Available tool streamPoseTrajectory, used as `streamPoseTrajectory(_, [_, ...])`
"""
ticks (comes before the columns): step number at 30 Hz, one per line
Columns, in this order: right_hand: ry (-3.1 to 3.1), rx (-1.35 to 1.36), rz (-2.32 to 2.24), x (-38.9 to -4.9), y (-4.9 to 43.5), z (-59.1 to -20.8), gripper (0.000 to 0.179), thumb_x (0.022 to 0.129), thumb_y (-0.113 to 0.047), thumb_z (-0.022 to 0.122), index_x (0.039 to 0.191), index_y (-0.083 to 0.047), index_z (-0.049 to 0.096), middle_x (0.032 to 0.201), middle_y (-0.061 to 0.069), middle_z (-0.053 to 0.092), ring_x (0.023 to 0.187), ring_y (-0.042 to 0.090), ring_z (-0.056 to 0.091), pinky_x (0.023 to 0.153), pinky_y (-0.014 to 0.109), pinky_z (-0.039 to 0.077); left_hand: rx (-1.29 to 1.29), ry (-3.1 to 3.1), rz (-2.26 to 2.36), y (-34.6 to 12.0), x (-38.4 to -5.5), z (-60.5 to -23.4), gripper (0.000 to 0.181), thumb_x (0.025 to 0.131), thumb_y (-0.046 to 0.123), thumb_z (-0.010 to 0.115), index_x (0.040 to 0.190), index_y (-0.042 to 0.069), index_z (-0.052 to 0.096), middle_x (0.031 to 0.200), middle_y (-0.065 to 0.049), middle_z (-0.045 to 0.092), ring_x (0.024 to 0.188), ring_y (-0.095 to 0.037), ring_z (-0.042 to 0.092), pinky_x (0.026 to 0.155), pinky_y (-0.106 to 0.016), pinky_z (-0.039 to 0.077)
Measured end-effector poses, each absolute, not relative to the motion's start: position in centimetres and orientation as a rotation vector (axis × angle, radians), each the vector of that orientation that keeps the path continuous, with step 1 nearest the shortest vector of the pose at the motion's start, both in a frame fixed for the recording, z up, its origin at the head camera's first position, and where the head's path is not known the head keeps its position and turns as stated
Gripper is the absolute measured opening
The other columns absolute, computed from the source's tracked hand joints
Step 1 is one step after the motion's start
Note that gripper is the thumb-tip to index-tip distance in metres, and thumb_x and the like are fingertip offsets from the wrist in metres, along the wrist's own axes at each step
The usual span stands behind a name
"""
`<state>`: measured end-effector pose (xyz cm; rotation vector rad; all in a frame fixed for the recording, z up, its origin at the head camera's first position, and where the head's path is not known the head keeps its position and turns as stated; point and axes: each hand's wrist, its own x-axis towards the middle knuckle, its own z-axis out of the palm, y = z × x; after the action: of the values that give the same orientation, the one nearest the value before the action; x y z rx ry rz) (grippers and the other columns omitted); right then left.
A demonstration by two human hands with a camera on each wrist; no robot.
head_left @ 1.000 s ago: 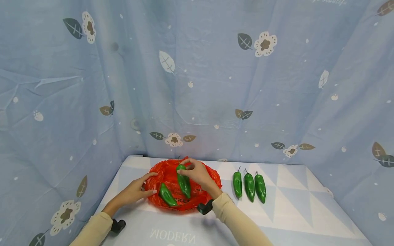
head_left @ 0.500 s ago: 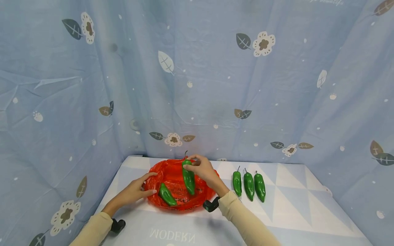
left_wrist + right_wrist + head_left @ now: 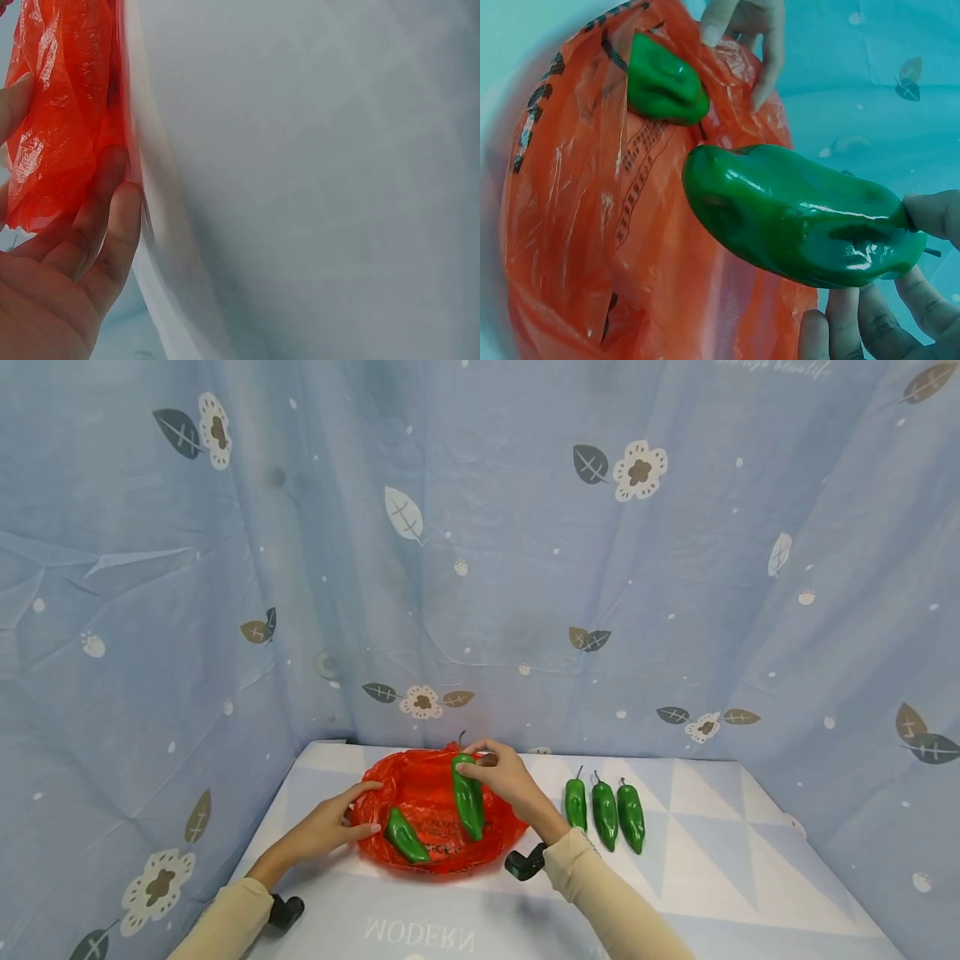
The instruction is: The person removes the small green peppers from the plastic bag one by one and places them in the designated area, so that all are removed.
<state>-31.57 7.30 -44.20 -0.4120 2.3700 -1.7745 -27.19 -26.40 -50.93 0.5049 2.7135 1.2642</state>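
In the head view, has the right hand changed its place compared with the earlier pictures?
Yes. The right hand, pinching a green pepper, has moved to the right, nearer to the row of three peppers.

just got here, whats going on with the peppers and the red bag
A person's right hand holds a green pepper near its stem, over an open red plastic bag. The left hand touches the bag's left side. Another pepper lies in the bag, and three more peppers lie in a row to its right.
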Motion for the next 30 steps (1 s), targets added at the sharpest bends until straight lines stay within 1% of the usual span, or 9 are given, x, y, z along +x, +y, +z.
streamPoseTrajectory(4, [2.385,-0.411,-1.767,-31.4,8.0,-44.4,0.035,0.089,-0.037,0.081,0.116,-0.018,0.07,0.115,0.006,0.068,0.106,0.024,0.064,0.098,0.057,0.049,0.504,2.709,1.261,-26.4,-27.2,-51.0,0.07,0.094,0.038,0.076,0.153,0.02,0.044,0.147,-0.02,0.051,0.112,-0.03,0.056,0.092,-0.049,0.054])
streamPoseTrajectory(6, [2.399,-0.416,-1.757,-31.4,8.4,-44.5,0.035,0.089,-0.038,0.081,0.117,-0.018,0.07,0.114,0.006,0.068,0.105,0.025,0.064,0.098,0.058,0.049,0.493,2.704,1.268,-26.4,-27.2,-51.0,0.07,0.093,0.037,0.077,0.153,0.02,0.044,0.147,-0.02,0.05,0.111,-0.03,0.055,0.091,-0.048,0.054])
streamPoseTrajectory(7, [2.401,-0.419,-1.757,-31.4,8.7,-44.6,0.036,0.089,-0.038,0.081,0.117,-0.018,0.07,0.114,0.006,0.068,0.104,0.025,0.064,0.098,0.058,0.049,0.483,2.705,1.269,-26.3,-27.1,-50.9,0.07,0.093,0.037,0.077,0.153,0.021,0.044,0.149,-0.02,0.049,0.113,-0.03,0.055,0.092,-0.048,0.054])
streamPoseTrajectory(13, [2.422,-0.423,-1.747,-31.3,10.0,-44.6,0.036,0.09,-0.037,0.08,0.12,-0.019,0.07,0.111,0.007,0.068,0.102,0.025,0.064,0.092,0.048,0.053,0.481,2.702,1.275,-26.2,-26.9,-50.6,0.07,0.093,0.035,0.077,0.153,0.021,0.045,0.151,-0.021,0.047,0.117,-0.031,0.054,0.096,-0.054,0.052])
streamPoseTrajectory(16, [2.432,-0.409,-1.741,-31.2,10.6,-44.6,0.037,0.09,-0.038,0.081,0.12,-0.019,0.069,0.11,0.007,0.069,0.1,0.025,0.064,0.091,0.049,0.054,0.488,2.701,1.276,-26.3,-27.0,-50.7,0.069,0.094,0.035,0.077,0.153,0.02,0.044,0.151,-0.022,0.047,0.117,-0.032,0.055,0.096,-0.054,0.052])
streamPoseTrajectory(19, [2.448,-0.392,-1.73,-31.2,11.1,-44.7,0.037,0.09,-0.038,0.081,0.12,-0.019,0.069,0.109,0.006,0.069,0.099,0.025,0.065,0.089,0.051,0.054,0.464,2.702,1.275,-26.4,-27.1,-51.0,0.07,0.093,0.038,0.077,0.153,0.022,0.044,0.15,-0.02,0.048,0.116,-0.031,0.055,0.096,-0.053,0.052])
streamPoseTrajectory(25, [2.486,-0.369,-1.714,-31.1,12.2,-44.4,0.035,0.092,-0.037,0.079,0.119,-0.018,0.07,0.11,0.006,0.07,0.102,0.024,0.064,0.089,0.049,0.054,0.461,2.711,1.271,-26.4,-27.3,-51.2,0.071,0.092,0.04,0.078,0.153,0.023,0.045,0.15,-0.019,0.049,0.115,-0.03,0.056,0.095,-0.052,0.053])
streamPoseTrajectory(28, [2.484,-0.368,-1.73,-30.9,12.9,-44.1,0.035,0.092,-0.036,0.079,0.12,-0.017,0.07,0.11,0.007,0.07,0.101,0.025,0.065,0.093,0.053,0.053,0.471,2.707,1.281,-26.4,-27.3,-51.1,0.071,0.092,0.038,0.078,0.153,0.022,0.045,0.149,-0.019,0.05,0.112,-0.029,0.056,0.093,-0.05,0.053])
streamPoseTrajectory(30, [2.469,-0.362,-1.747,-30.9,13.4,-44.1,0.035,0.092,-0.036,0.079,0.12,-0.016,0.07,0.11,0.007,0.071,0.101,0.025,0.066,0.097,0.056,0.05,0.474,2.708,1.284,-26.4,-27.3,-51.1,0.071,0.092,0.038,0.078,0.153,0.022,0.045,0.148,-0.018,0.051,0.109,-0.028,0.057,0.091,-0.048,0.054])
